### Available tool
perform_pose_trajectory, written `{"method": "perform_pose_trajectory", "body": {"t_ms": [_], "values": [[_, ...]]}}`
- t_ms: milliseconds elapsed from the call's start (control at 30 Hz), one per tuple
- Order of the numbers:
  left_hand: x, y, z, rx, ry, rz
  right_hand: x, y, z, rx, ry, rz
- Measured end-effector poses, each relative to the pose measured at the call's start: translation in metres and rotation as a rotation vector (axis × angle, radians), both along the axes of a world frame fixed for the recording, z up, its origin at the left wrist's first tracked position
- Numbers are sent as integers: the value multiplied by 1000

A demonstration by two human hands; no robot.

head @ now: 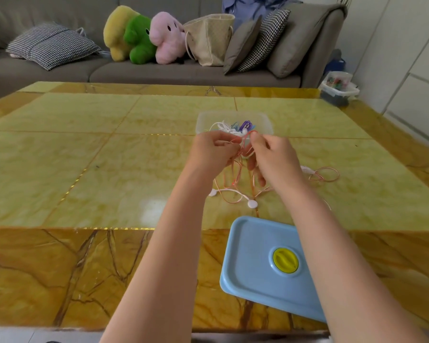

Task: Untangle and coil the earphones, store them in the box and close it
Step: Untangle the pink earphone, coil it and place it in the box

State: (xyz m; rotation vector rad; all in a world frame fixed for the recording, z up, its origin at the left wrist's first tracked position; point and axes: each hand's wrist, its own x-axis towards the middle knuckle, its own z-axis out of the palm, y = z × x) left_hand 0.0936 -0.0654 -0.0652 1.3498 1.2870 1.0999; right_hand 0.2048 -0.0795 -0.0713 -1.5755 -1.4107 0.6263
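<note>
Pink-corded earphones (233, 189) with white earbuds hang in loops from both hands down onto the yellow table (109, 157). My left hand (211, 152) pinches the cord at the top of the tangle, and my right hand (273, 157) pinches it just to the right. One loop of the cord trails off to the right (325, 174). Behind the hands stands a clear plastic box (263, 120) holding white, blue and purple coiled earphones (235, 126). Its light blue lid (253, 256) with a yellow knob lies at the table's near edge, partly under my right forearm.
A grey sofa (159, 73) behind the table carries cushions, plush toys (144, 38) and a woven bag (211, 38). A small clear bin (338, 86) stands on the floor past the table's far right corner, next to a white wall.
</note>
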Motion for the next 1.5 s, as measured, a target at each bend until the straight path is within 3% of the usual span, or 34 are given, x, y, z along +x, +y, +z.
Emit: {"method": "perform_pose_trajectory", "body": {"t_ms": [300,467,600,700,900,1000,1233,1300,1400,1500], "values": [[-5,-2,-5,77,109,124,-5,-11,1,-17,-41,179],[-5,-6,-14,9,90,81,0,-11,-5,-122,151,103],[-10,-3,-17,-75,-12,98,6,-10,-1,-228,390,334],[-11,1,-17,-106,-64,150,0,-10,-1,-264,345,456],[-5,-5,-9,-134,-282,141,-10,-12,-7,-191,448,227],[-6,-6,-10,-25,-91,117,-12,-14,-10,-210,629,186],[-15,-9,-18,212,439,102,-17,-4,-18,-257,723,-9],[-14,-9,-21,233,487,124,-20,-2,-17,-245,743,-15],[-13,-2,-30,89,320,129,-24,-2,-14,-137,702,-32],[-15,-1,-36,-213,-159,134,-19,-5,-3,-30,767,-15]]}}
